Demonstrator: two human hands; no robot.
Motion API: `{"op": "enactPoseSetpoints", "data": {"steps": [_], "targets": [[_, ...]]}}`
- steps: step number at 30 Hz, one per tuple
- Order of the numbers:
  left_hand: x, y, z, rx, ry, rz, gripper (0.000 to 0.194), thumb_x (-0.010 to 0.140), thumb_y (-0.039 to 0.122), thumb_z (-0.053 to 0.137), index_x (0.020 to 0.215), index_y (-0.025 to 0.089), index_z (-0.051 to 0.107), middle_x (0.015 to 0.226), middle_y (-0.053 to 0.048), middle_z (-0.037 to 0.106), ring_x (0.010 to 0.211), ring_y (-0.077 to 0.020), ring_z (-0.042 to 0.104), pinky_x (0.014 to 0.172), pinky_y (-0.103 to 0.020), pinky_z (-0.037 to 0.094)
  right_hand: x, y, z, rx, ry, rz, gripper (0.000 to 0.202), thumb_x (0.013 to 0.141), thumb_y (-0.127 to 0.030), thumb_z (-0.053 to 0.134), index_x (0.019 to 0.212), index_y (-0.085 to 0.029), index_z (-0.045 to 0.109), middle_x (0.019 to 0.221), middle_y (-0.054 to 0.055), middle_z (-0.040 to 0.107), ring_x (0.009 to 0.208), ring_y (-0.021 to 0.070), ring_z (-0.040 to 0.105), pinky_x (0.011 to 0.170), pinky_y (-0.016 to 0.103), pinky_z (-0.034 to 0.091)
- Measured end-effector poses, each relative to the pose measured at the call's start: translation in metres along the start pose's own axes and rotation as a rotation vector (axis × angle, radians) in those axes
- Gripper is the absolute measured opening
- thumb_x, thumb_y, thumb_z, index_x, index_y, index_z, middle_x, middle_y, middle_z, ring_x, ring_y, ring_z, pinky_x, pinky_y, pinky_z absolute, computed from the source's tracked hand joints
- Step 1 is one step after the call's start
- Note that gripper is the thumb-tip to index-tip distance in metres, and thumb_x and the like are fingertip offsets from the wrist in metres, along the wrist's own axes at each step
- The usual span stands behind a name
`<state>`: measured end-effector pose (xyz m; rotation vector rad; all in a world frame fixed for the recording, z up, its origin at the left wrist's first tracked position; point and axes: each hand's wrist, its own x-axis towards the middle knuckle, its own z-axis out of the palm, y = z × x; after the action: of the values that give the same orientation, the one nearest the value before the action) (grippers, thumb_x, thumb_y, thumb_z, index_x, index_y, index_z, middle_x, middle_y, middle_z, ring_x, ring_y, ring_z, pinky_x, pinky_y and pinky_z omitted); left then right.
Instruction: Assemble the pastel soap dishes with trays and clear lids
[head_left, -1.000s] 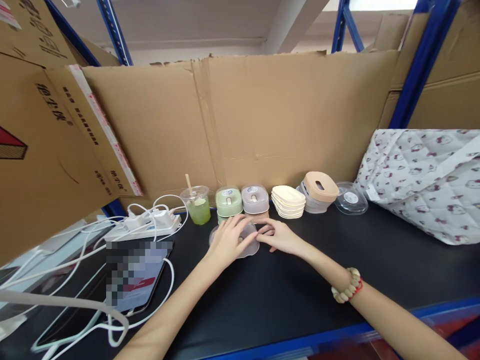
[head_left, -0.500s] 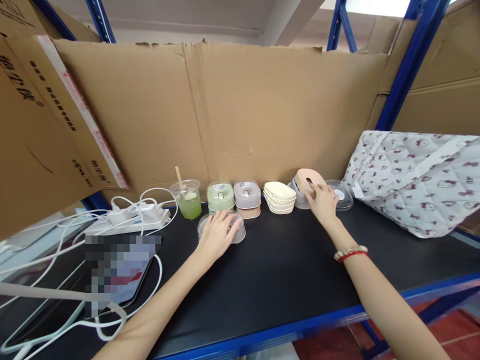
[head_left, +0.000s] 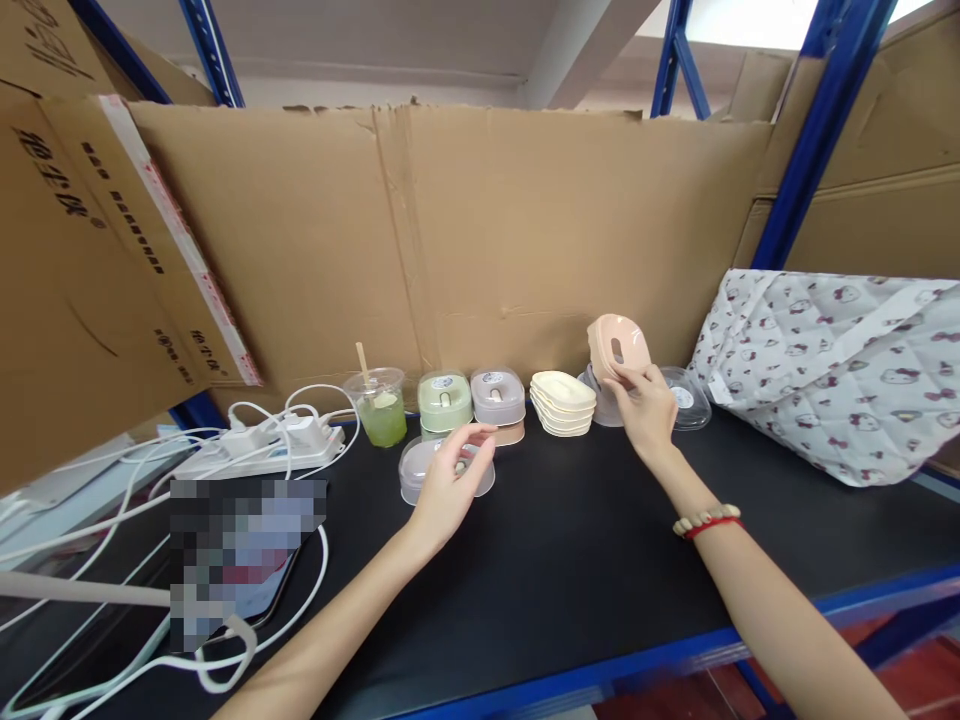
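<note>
My right hand (head_left: 645, 408) pinches the edge of a pink plastic piece with an oval slot (head_left: 628, 345), tilted up at the back of the table. Behind and below it sits a translucent greyish plastic piece (head_left: 611, 408), partly hidden by my fingers. My left hand (head_left: 448, 490) hovers with fingers curved and apart over a low translucent lidded box (head_left: 417, 470), which it partly covers. Behind this stand a green box with a clear lid (head_left: 445, 402) and a mauve one (head_left: 499, 398). A stack of cream plastic pieces (head_left: 562, 405) lies between my hands.
A cup of green drink (head_left: 384, 420) stands at the back left beside a white power strip (head_left: 262, 455) with tangled cables. A phone (head_left: 247, 570) lies nearer. On the right are a clear lid (head_left: 691, 400) and a quilted bag (head_left: 832, 380). Cardboard (head_left: 525, 230) walls the back.
My right hand has raised and tilted the pink piece up off the greyish one. My left hand has lifted slightly from the low translucent box, its fingers turned to the right.
</note>
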<state>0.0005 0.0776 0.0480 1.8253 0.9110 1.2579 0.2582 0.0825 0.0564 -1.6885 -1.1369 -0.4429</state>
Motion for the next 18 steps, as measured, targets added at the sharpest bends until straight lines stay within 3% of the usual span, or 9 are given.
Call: {"op": "enactPoseSetpoints", "data": {"steps": [2,4,8,10,12,15,18], "targets": [[0.002,0.003,0.0,-0.165,0.026,-0.112,0.032,0.074,0.04,0.056,0.099,0.02,0.06,0.094,-0.005,0.065,0.094,-0.0178,0.059,0.084,-0.027,0.043,-0.011,-0.016,0.004,0.087,0.079,-0.15,0.032,0.083,-0.037,0.049,0.097,-0.018,0.07,0.087,0.008,0.058,0.078,0.0115,0.055,0.069,0.023,0.046],[0.005,0.004,-0.001,-0.346,0.049,-0.195,0.047,0.071,0.045,0.061,0.11,0.018,0.055,0.095,-0.006,0.066,0.092,-0.0178,0.061,0.083,-0.027,0.044,-0.028,-0.034,0.01,0.183,0.085,-0.396,0.035,0.087,-0.04,0.045,0.09,-0.018,0.072,0.083,0.008,0.06,0.076,0.0095,0.056,0.068,0.02,0.047],[0.01,0.0,-0.002,-0.617,0.126,-0.316,0.056,0.064,0.043,0.067,0.111,0.015,0.053,0.1,-0.008,0.066,0.089,-0.0186,0.063,0.077,-0.027,0.048,-0.063,-0.064,0.019,0.274,-0.118,-0.94,0.035,0.091,-0.022,0.036,0.089,-0.023,0.071,0.08,0.001,0.063,0.077,0.0037,0.059,0.067,0.012,0.047],[0.011,-0.003,-0.002,-0.615,0.187,-0.367,0.046,0.058,0.037,0.069,0.096,0.013,0.059,0.098,-0.009,0.067,0.089,-0.0199,0.062,0.07,-0.024,0.048,-0.071,-0.07,0.022,0.263,-0.162,-1.068,0.036,0.091,-0.019,0.035,0.09,-0.023,0.07,0.082,-0.001,0.064,0.078,0.0022,0.059,0.065,0.01,0.046],[0.012,-0.005,-0.002,-0.581,0.268,-0.403,0.035,0.055,0.031,0.068,0.084,0.012,0.061,0.088,-0.008,0.068,0.085,-0.0205,0.063,0.064,-0.023,0.048,-0.069,-0.067,0.024,0.228,-0.125,-1.022,0.032,0.091,-0.024,0.038,0.091,-0.021,0.07,0.086,0.0,0.064,0.079,0.0027,0.059,0.066,0.011,0.047],[0.012,-0.003,-0.003,-0.587,0.358,-0.464,0.028,0.062,0.031,0.059,0.082,0.012,0.061,0.066,-0.005,0.066,0.07,-0.0196,0.064,0.06,-0.024,0.049,-0.052,-0.049,0.028,0.076,-0.096,-0.715,0.03,0.088,-0.027,0.043,0.107,-0.018,0.065,0.101,0.005,0.062,0.093,0.0093,0.059,0.074,0.018,0.051],[0.012,0.001,-0.004,-0.602,0.326,-0.534,0.027,0.068,0.035,0.054,0.08,0.013,0.061,0.056,-0.003,0.062,0.055,-0.0191,0.061,0.053,-0.028,0.049,-0.032,-0.025,0.032,-0.166,-0.228,-0.444,0.04,0.082,-0.022,0.05,0.119,-0.012,0.059,0.12,0.011,0.054,0.113,0.0206,0.052,0.088,0.032,0.05]]}}
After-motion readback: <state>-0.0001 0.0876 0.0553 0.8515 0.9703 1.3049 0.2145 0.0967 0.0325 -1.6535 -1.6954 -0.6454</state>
